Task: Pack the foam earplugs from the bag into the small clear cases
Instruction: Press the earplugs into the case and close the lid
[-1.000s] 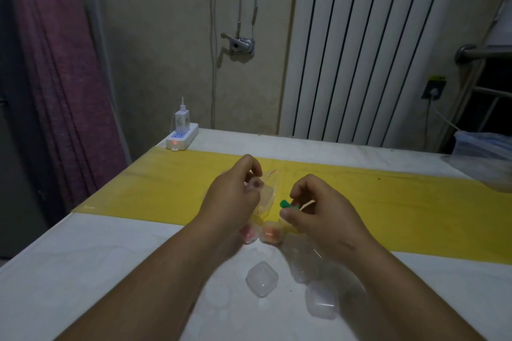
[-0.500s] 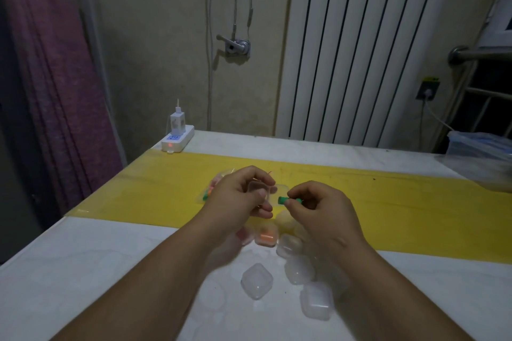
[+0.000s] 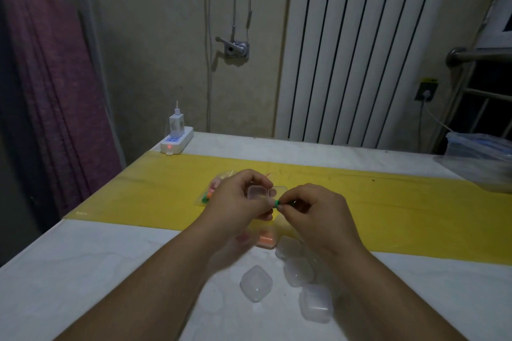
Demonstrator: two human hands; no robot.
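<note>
Now the left hand (image 3: 238, 199) curls its fingers round a small open case (image 3: 257, 193) and holds it up off the table, so a plug can go in. The right hand (image 3: 313, 210) pinches a green earplug (image 3: 278, 204) by its end, just beside the case's edge, maybe squeezing it thin so it fits. Just behind the left hand lies the bag (image 3: 212, 192) with more plugs, close enough to grab. Under the hands sits a filled case (image 3: 266, 239) with orange inside. Nearer the wrists sit empty cases (image 3: 256, 282), shut, ready for their turn.
</note>
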